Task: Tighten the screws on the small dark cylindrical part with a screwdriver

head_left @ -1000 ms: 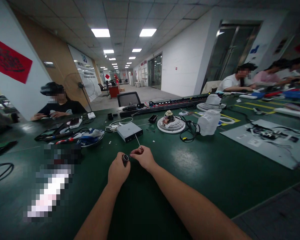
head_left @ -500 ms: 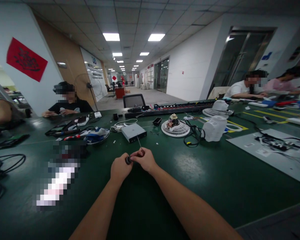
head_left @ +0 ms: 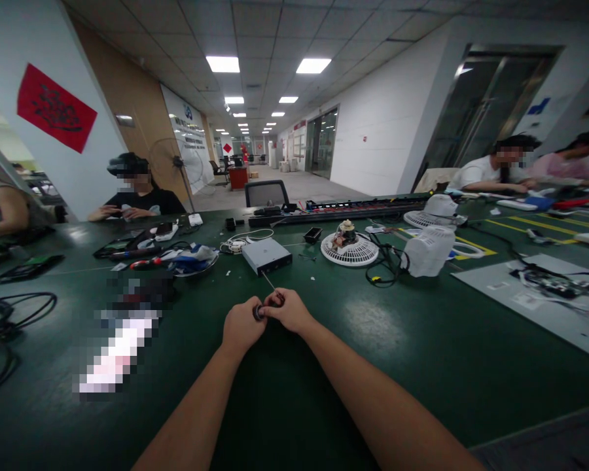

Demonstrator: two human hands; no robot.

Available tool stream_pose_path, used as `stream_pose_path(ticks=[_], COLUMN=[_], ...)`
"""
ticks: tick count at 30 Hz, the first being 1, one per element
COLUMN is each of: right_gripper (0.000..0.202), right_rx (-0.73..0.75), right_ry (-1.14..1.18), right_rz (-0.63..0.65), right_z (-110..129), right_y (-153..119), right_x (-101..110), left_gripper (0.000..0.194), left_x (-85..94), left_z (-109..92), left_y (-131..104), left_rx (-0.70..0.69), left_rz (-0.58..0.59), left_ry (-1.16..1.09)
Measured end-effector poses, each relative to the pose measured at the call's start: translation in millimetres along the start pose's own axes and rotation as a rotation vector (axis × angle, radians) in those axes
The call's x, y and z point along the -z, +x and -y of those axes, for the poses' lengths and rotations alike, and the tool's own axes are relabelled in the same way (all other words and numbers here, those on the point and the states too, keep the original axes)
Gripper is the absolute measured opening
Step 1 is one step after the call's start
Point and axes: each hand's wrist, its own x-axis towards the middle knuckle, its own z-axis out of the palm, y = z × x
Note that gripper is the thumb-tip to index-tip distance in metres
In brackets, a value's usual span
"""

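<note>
My left hand (head_left: 243,325) is closed round a small dark round part (head_left: 258,313), whose end shows between the two hands. Touching it at the right, my right hand (head_left: 287,310) pinches a thin metal rod (head_left: 268,281) that slants up and to the left. The rod's far end is near the front of a silver box (head_left: 266,254) with a black front face, lying flat on the green table (head_left: 412,366). What the right fingers cover of the rod is hidden.
Behind the box lie a white cable (head_left: 240,243) and a small black tray (head_left: 313,235). Right of them are a white fan grille with a motor (head_left: 348,248) and a white housing (head_left: 427,252). A grey panel (head_left: 491,281) lies right. People sit across the table.
The view has shifted slightly, so the scene sits a little further right. The rod now slants more to the left, its far end lower against the box. Both hands keep their hold.
</note>
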Motion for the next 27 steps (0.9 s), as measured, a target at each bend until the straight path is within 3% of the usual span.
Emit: stream_pose_path(ticks=[5, 11, 19, 27], right_gripper=[0.047, 0.027, 0.045, 0.019], right_rx=[-0.027, 0.080, -0.056, 0.137], right_ry=[-0.037, -0.203, -0.087, -0.249], right_rz=[0.053, 0.073, 0.070, -0.049], right_z=[3.2, 9.3, 3.0, -1.3], right_y=[-0.9, -7.5, -3.9, -4.1], right_x=[4.2, 3.4, 2.2, 3.7], left_gripper=[0.007, 0.003, 0.006, 0.006], left_x=[2.8, 5.2, 7.6, 6.1], left_z=[-1.4, -4.3, -9.3, -4.4], left_y=[-1.0, -1.4, -2.2, 2.2], left_rx=[-0.031, -0.032, -0.025, 0.136], left_rz=[0.034, 0.064, 0.061, -0.043], left_ry=[0.020, 0.041, 0.050, 0.023])
